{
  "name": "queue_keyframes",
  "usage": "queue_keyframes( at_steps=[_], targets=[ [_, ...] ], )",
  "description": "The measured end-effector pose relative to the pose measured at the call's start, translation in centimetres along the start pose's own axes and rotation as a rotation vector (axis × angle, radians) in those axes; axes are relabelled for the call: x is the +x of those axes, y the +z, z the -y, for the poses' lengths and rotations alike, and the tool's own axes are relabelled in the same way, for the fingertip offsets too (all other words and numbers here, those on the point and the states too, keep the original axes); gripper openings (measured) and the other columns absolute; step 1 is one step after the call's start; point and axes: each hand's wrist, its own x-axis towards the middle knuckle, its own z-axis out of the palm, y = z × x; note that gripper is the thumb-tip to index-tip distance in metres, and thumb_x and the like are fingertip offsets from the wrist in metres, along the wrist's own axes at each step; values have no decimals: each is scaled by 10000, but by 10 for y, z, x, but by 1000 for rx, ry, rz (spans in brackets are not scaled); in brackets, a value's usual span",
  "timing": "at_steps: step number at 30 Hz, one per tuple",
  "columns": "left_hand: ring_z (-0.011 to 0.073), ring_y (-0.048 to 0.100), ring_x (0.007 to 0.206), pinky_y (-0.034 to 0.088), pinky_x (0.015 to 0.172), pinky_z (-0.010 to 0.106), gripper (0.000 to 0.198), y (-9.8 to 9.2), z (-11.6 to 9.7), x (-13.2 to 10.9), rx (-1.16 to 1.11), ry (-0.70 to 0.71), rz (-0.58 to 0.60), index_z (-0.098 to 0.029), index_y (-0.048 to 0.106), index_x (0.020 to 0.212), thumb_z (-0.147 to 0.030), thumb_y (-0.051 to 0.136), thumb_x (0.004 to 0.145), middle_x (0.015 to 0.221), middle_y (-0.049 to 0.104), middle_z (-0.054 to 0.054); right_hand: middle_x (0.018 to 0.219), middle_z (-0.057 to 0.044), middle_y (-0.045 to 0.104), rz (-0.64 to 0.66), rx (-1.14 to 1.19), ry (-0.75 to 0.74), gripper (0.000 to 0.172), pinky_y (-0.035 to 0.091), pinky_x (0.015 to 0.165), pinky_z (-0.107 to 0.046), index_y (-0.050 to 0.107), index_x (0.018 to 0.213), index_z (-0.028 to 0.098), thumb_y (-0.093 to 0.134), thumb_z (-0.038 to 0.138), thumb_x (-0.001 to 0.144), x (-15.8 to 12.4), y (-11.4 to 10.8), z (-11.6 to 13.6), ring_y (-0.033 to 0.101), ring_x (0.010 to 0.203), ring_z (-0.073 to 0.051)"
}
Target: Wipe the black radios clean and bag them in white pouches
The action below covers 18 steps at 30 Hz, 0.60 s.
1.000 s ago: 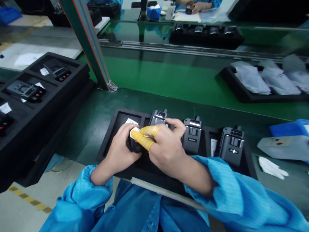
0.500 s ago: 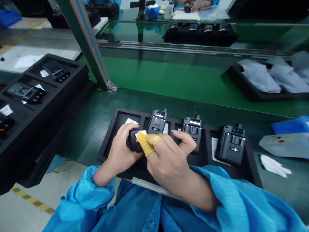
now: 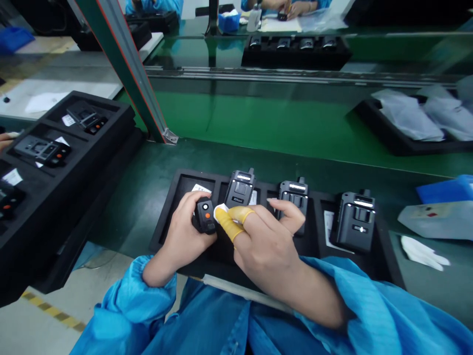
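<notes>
My left hand (image 3: 185,229) is wrapped round a black handheld radio (image 3: 205,217), whose end with a white and an orange button faces up toward me. Just right of it, my right hand (image 3: 264,236) pinches a small white cloth (image 3: 220,212) between fingers in yellow finger cots. A narrow gap shows between cloth and radio. Beneath both hands lies a black foam tray (image 3: 166,217) with compartments. Three more radios rest in it: one behind the cloth (image 3: 240,187), one partly covered by my right fingers (image 3: 293,190), and one at the right (image 3: 355,222).
Stacked foam trays (image 3: 121,123) with radios stand at the left, a stranger's fingers (image 3: 5,140) beside them. A slanted metal post (image 3: 138,74) rises behind. On the right are a white glove (image 3: 424,252), a blue bin (image 3: 443,192) and a tray of bagged items (image 3: 406,116). Co-workers sit opposite.
My right hand has drawn the white cloth off the radio's button end, slightly to the right, uncovering the buttons. Fingers of another person have appeared at the far left.
</notes>
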Motion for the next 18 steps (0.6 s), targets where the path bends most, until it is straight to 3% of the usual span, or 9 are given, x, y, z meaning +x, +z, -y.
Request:
queue_keyframes(
  at_steps=[5,11,18],
  targets=[
    [219,581,1015,483,890,382,553,-1,0,-1,1,3,22,-225,508,1085,-50,587,566,1081,586,36,679,7,587,10,-9,14,292,243,871,-373,580,580,195,443,27,776,4,0,-10,436,698,-128],
    [225,591,1018,493,878,385,530,-1,0,-2,-17,10,26,-228,512,1066,-62,606,572,1074,597,42,674,10,586,-23,135,-17,310,230,893,-378,651,654,206,449,50,830,10,7,-6,462,728,-123],
    [222,591,1034,490,901,386,534,-2,-2,-4,5,14,37,-220,516,1085,-75,620,582,1090,598,47,699,34,582,84,269,-84,335,200,925,-386,638,623,209,419,18,790,12,12,-8,480,745,-105]
  ],
)
